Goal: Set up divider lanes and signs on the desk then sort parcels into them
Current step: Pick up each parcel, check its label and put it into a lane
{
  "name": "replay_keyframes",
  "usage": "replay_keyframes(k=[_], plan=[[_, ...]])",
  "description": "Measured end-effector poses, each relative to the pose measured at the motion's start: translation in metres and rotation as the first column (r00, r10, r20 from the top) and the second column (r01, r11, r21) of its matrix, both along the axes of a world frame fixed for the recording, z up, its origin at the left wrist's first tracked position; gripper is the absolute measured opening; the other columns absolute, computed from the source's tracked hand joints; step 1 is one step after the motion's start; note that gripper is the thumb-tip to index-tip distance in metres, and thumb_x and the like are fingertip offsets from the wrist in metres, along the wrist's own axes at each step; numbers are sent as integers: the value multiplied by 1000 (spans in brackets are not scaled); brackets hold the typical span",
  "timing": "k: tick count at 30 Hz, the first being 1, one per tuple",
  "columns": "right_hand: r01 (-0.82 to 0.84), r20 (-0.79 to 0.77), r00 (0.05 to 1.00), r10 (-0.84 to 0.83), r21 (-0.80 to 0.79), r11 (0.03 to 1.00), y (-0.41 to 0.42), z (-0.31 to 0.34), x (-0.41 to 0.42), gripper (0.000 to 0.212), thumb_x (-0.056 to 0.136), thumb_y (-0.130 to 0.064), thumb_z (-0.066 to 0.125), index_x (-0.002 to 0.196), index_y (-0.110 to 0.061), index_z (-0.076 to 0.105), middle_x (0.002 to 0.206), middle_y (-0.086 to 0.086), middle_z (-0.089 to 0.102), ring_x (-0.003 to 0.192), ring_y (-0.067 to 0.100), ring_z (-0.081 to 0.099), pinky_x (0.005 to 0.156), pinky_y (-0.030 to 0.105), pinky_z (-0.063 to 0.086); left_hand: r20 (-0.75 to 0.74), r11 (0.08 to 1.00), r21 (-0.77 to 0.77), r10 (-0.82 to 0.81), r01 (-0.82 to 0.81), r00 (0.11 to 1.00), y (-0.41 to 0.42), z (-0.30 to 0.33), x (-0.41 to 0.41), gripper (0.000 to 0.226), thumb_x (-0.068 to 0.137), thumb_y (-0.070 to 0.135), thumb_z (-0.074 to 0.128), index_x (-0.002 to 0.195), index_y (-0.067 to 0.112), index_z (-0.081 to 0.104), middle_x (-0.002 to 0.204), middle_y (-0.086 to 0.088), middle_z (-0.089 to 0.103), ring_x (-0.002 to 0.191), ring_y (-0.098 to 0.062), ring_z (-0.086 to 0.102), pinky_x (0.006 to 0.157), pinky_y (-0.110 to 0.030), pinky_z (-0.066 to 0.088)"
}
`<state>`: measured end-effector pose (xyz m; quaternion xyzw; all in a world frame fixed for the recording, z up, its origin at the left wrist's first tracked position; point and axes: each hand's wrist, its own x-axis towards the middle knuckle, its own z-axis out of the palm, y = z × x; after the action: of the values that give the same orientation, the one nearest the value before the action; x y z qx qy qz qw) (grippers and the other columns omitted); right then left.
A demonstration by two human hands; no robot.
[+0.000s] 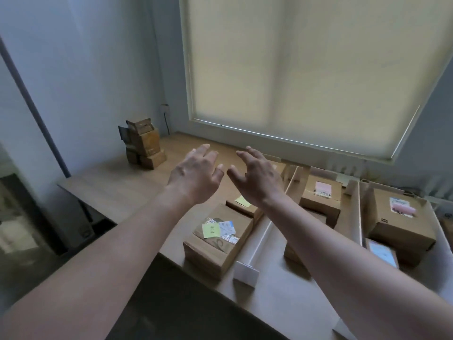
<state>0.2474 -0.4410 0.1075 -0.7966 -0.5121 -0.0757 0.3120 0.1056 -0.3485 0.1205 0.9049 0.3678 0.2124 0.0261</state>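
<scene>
A: Now, parcels first. The remaining stack of small brown cardboard boxes stands at the far left corner of the pale wooden desk, against the wall and well apart from the lanes.

B: Noted. And the sorted ones?

A: A brown carton with a yellow note and white labels on its lid sits in the left lane, with another yellow-noted box behind it. A carton with a pink label is in the middle lane; a larger pink-labelled carton is in the right lane. White upright card dividers run between them.

B: Hands?

A: Left hand and right hand are both raised over the desk, side by side, fingers spread and loosely bent. Neither holds anything nor touches anything.

B: Step in hand, then?

A: My reading: a reach toward the far stack for the next parcel. The stack looks uneven, boxes skewed on each other, so take the top one only, with both palms on opposite sides, and lift straight up before drawing back.

B: Risk?

A: Dragging it sideways could topple the ones below. Read its label before choosing a lane. I cannot make out any lane signs.
</scene>
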Motion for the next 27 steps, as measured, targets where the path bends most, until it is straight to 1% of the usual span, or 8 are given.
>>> replay_keyframes(k=[5,11,15,21,27], plan=[[-47,-6,999,47,-1,999,73,6,-64,58,96,-55,50,147,-27,54,161,1,41,139,30,48,109,45,45,-35,999,-2,50,-51,998,61,4,-68,52,106,47,38,152,23,43,166,-5,29,151,-30,32,116,-45,37],[-105,-34,994,105,-11,994,179,1,-106,55,96,-54,52,146,-31,55,163,3,38,142,31,44,111,47,42,-48,990,-24,135,-136,990,158,-5,-123,52,106,48,38,151,24,44,165,-4,30,150,-31,32,112,-48,41],[-150,-73,986,149,-5,989,264,-15,-117,57,95,-57,51,146,-31,55,163,4,39,142,32,44,111,49,43,-60,983,-48,172,-175,983,238,-16,-139,53,105,48,39,152,23,43,165,-5,31,150,-31,31,113,-49,39],[-188,-94,978,185,-21,982,399,-29,-117,60,95,-57,50,148,-29,53,162,4,40,142,31,46,111,45,44,-102,977,-71,192,-200,976,365,-29,-142,52,105,48,41,150,22,46,163,-5,34,147,-31,36,113,-49,41],[-210,-85,975,205,-62,976,516,-27,-129,60,94,-56,50,148,-29,53,161,3,42,139,31,48,111,42,44,-66,974,-85,204,-209,977,481,-19,-155,49,105,44,43,146,19,49,161,-8,36,144,-31,39,113,-48,41]])
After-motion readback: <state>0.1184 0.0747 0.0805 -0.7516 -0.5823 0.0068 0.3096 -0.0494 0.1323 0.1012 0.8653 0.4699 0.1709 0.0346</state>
